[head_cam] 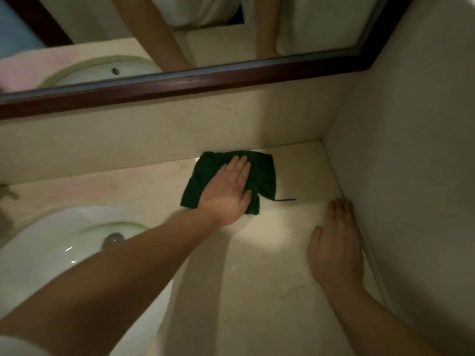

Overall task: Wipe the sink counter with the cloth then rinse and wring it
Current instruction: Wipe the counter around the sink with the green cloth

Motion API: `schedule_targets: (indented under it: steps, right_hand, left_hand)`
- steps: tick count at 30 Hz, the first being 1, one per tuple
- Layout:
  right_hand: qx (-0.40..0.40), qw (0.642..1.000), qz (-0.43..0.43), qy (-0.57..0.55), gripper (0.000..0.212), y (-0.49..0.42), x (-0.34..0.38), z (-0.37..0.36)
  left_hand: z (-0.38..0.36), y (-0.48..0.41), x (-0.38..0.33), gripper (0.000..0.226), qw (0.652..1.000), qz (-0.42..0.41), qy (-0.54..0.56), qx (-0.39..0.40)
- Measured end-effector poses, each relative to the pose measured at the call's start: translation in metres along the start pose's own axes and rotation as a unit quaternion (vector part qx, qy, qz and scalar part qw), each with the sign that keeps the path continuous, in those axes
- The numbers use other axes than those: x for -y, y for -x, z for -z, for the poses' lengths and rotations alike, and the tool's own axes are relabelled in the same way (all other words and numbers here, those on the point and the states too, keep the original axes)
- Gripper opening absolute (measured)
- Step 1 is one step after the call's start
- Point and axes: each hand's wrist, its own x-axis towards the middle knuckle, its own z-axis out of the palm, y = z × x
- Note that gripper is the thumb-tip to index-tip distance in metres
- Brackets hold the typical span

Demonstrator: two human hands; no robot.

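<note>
Wiping stage, by the look of it. Left hand [228, 194] lies flat and open, fingers together, palm pressing the dark green cloth [262, 173] onto the counter [257, 278]; nothing is gripped, the cloth is only pinned under the palm. Cloth sits spread near the back of the counter, close to the backsplash below the mirror [180, 83], to the right of the sink basin [51, 242]; a loose thread trails from its right corner. Right hand [334, 253] rests open and empty, palm down on the counter, fingertips beside the side wall [411, 176], seemingly bracing. Light is dim; counter surface shows a sheen near the cloth, but wet or merely lit cannot be told. Judgement: first step in hand, the far right corner likely being covered; how much counter has been wiped cannot be read. Rinsing and wringing at the basin appear left to do. No water seen running; tap is mostly out of view.
</note>
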Motion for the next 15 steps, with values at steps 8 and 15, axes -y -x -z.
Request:
schedule_targets:
  steps: [8, 15]
  right_hand:
    - [0.015, 0.995, 0.079, -0.056, 0.073, 0.029, 0.088, 0.002]
    - [0.059, 0.98, 0.175, -0.07, 0.078, 0.027, 0.25, -0.028]
  left_hand:
    - [0.02, 0.113, 0.046, 0.038, 0.907, 0.218, 0.307, -0.186]
    - [0.1, 0.207, 0.21, 0.025, 0.452, 0.443, 0.627, -0.455]
